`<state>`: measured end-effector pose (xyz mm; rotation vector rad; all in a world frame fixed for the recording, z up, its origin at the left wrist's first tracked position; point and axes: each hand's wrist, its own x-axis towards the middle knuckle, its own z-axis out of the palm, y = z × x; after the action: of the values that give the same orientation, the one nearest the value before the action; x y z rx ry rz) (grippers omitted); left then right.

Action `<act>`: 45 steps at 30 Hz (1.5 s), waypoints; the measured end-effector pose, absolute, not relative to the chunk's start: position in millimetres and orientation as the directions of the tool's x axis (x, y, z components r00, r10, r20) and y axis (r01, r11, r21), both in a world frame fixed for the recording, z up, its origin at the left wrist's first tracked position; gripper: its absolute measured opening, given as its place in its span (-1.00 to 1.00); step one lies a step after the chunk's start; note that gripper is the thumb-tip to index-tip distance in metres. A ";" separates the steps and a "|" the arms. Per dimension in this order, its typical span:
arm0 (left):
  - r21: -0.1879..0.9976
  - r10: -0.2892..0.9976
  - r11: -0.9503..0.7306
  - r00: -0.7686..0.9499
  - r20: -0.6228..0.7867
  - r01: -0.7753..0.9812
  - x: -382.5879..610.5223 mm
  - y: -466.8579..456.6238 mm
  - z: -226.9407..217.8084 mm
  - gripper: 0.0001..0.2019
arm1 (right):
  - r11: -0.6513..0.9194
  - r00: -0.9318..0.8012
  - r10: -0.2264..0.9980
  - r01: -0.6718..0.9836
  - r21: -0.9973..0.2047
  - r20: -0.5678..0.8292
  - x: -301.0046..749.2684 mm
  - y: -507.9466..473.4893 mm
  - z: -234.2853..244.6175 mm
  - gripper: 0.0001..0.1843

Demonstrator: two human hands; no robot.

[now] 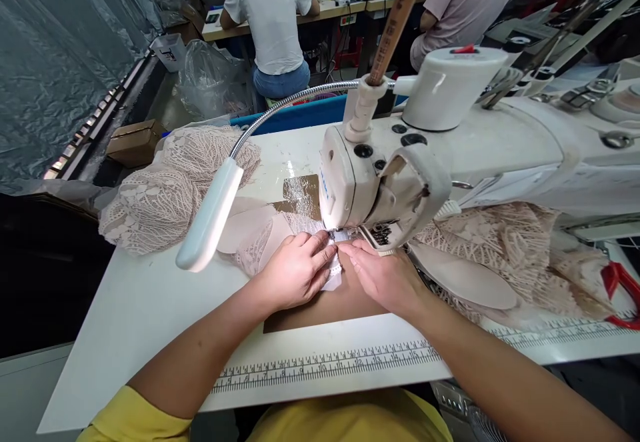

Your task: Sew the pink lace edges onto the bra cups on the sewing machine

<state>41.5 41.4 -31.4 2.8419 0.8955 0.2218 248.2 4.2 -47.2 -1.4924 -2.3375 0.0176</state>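
Printed ruler scale (323, 366) on the tabletop, in front of the sewing machine (493, 132), along the near edge: large black numbers climb from left to right, readable from 5 through 6, 7, 8 and 9 to 10 and beyond. Its smaller figures are too fine to read. Dark characters run up a brown pole (397, 25) rising from the sewing machine; blue lettering marks the machine's left end. Neither can be made out.

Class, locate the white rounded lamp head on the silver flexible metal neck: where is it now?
In the head view, the lamp head hangs left of the white sewing machine, partly overlapping the crumpled beige lace pile.
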 end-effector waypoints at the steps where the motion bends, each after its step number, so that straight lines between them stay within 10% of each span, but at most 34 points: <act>1: 0.184 0.575 -0.812 0.812 0.101 0.553 41.1 41.1 -31.7 -0.60 | 0.463 -0.390 0.866 0.861 -0.210 0.313 248.3 3.9 -46.7 -0.64; 11: 0.177 0.538 -0.837 0.837 0.102 0.517 40.3 37.3 -31.4 -0.65 | 0.635 -0.566 0.771 0.715 -0.292 0.291 251.7 -3.9 -46.4 -0.71; 30: 0.043 0.586 -0.808 0.793 0.169 0.588 36.7 51.2 -35.6 -0.66 | 0.492 -0.449 0.851 0.863 -0.114 0.272 237.4 3.4 -45.1 -0.60; 45: 0.173 0.707 -0.703 0.654 0.269 0.689 27.3 59.8 -51.0 -0.61 | 0.447 -0.420 0.889 0.883 -0.144 0.184 238.7 2.9 -45.7 -0.59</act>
<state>27.3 59.8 -51.0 2.8062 1.1856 0.4923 238.7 2.9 -45.7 -1.5388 -2.4655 0.0365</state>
